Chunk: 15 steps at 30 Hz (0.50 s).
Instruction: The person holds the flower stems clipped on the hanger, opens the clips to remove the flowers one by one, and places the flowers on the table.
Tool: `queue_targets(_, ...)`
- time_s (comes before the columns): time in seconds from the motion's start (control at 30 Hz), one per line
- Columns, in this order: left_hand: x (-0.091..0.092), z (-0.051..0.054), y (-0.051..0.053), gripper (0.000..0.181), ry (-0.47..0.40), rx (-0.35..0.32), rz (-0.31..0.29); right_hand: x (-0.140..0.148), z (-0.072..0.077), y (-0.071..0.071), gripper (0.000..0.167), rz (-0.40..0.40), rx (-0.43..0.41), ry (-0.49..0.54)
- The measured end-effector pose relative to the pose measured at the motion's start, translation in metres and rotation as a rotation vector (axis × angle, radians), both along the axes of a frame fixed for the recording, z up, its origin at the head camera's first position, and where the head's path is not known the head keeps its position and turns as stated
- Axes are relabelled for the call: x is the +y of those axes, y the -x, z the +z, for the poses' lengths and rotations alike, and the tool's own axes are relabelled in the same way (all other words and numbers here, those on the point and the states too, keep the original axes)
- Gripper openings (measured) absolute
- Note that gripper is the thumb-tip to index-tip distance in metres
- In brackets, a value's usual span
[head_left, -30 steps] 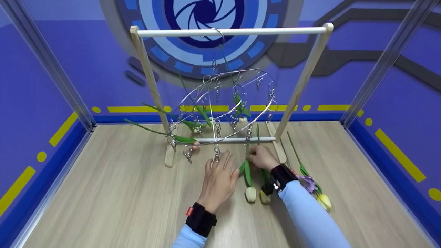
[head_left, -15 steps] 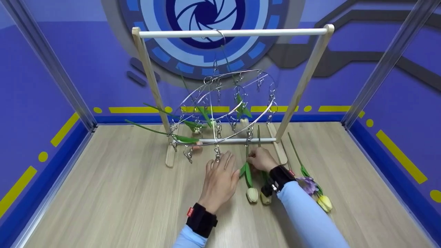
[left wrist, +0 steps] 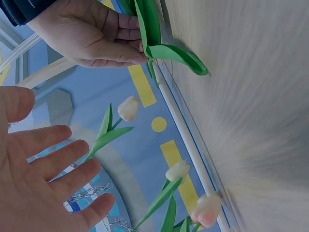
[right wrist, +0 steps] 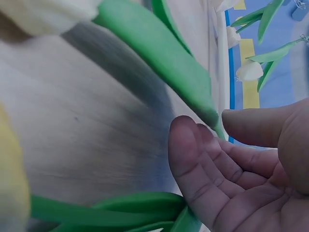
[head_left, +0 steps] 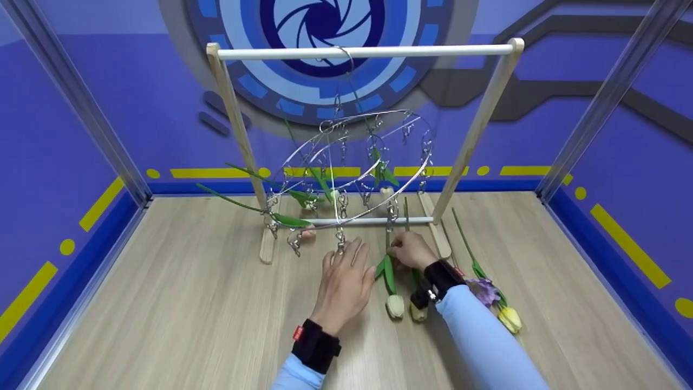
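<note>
My right hand [head_left: 412, 250] pinches the green stem of a white artificial tulip [head_left: 395, 306], whose bloom hangs downward toward me. The stem's upper end reaches a metal clip [head_left: 392, 210]; whether the clip grips it I cannot tell. In the right wrist view, thumb and fingertips meet at the stem just past the green leaf [right wrist: 159, 58]. My left hand [head_left: 344, 290] holds nothing; its fingers are extended, spread in the left wrist view, close under another hanging clip [head_left: 340, 238]. Both clips belong to an oval wire clip hanger [head_left: 411, 179], tilted down toward the front.
A wooden stand [head_left: 364, 51] carries the hanger by its hook. Several tulips hang at the back and left, including a pinkish one [left wrist: 206, 210]. Right of my hand lie a pale tulip [head_left: 418, 311], a purple flower [head_left: 483, 291] and a yellow tulip [head_left: 509, 319].
Almost nothing differs. Both hands keep their places, the right one still pinching the tulip stem; the hanger and its flowers sway very slightly.
</note>
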State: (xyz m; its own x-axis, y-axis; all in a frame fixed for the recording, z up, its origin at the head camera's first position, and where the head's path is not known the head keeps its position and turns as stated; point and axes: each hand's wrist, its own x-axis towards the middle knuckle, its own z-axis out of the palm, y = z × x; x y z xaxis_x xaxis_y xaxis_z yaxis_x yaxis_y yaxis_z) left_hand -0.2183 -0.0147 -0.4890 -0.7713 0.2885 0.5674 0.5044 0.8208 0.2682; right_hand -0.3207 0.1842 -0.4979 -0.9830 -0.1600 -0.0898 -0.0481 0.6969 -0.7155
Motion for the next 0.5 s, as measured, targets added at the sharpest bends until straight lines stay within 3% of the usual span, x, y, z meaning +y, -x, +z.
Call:
queue_targets(0.23,-0.002,0.002,0.0,0.043,-0.018,0.003,0.0,0.006,0.01,-0.004,0.015,-0.01,-0.03,0.059)
queue_targets(0.5,-0.01,0.011,0.0,0.045,-0.076,-0.07,-0.005,0.01,0.033,-0.018,0.021,0.029,-0.005,0.164)
